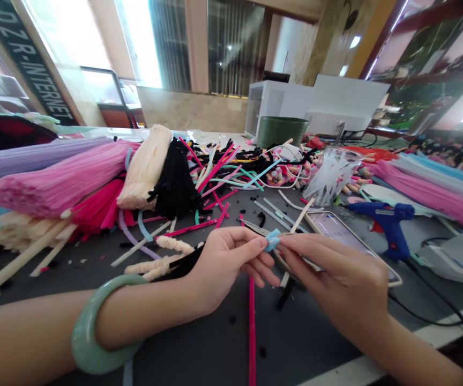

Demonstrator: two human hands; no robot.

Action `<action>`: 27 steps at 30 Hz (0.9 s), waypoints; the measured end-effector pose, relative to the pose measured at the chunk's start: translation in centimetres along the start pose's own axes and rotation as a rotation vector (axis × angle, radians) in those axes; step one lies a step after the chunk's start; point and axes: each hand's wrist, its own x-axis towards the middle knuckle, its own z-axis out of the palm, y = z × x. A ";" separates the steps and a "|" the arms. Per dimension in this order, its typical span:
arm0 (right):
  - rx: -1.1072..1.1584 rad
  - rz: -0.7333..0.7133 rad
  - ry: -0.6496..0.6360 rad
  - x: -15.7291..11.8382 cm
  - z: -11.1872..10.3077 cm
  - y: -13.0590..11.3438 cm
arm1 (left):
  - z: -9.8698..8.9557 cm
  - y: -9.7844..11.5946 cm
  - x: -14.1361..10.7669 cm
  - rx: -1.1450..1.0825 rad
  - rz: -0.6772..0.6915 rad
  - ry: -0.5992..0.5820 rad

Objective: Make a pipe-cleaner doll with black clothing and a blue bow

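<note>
Between my two hands is a small light-blue piece of pipe cleaner (pixel 272 240), folded or bent short. My left hand (pixel 231 254) pinches its left side with thumb and forefinger, the other fingers curled loosely below. From the right, the fingertips of my right hand (pixel 336 273) pinch the same piece. Scissors (pixel 255 229) lie partly hidden behind and under my hands. A long hot-pink pipe cleaner (pixel 252 332) stretches along the table below them. Left of my left hand lie twisted cream pipe cleaner pieces (pixel 151 266) with black strands.
Bundles of pink pipe cleaners (pixel 54 179), cream ones (pixel 145 169) and black ones (pixel 177 179) lie at left. On the right are a phone (pixel 336 230), a blue glue gun (pixel 392 220) with its cord, and a clear cup (pixel 331 174) of whitish strips. Loose stems and scraps litter the table (pixel 199 332).
</note>
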 end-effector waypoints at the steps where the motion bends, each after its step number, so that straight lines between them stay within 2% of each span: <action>1: -0.038 -0.022 0.018 -0.1 0.1 -0.1 | 0.0 0.0 0.0 0.000 -0.002 -0.002; 5: -0.193 -0.120 0.091 -0.7 0.4 -0.2 | 0.1 0.0 -0.1 -0.003 -0.011 -0.011; 8: -0.231 -0.154 0.036 -0.9 0.4 -0.3 | 0.1 0.0 -0.1 -0.005 -0.012 -0.016; 10: -0.225 -0.146 0.025 -0.9 0.4 -0.4 | 0.0 0.0 -0.1 -0.001 -0.004 -0.016; 14: -0.184 -0.100 0.097 -0.9 0.3 -0.6 | 0.1 0.0 -0.1 0.006 0.003 -0.006; 19: -0.125 -0.027 0.065 -1.0 0.0 -0.7 | 0.2 0.1 -0.1 0.009 -0.029 0.004; 27: -0.152 -0.008 0.070 -0.8 -0.1 -1.0 | 0.3 0.2 -0.1 0.021 -0.046 0.015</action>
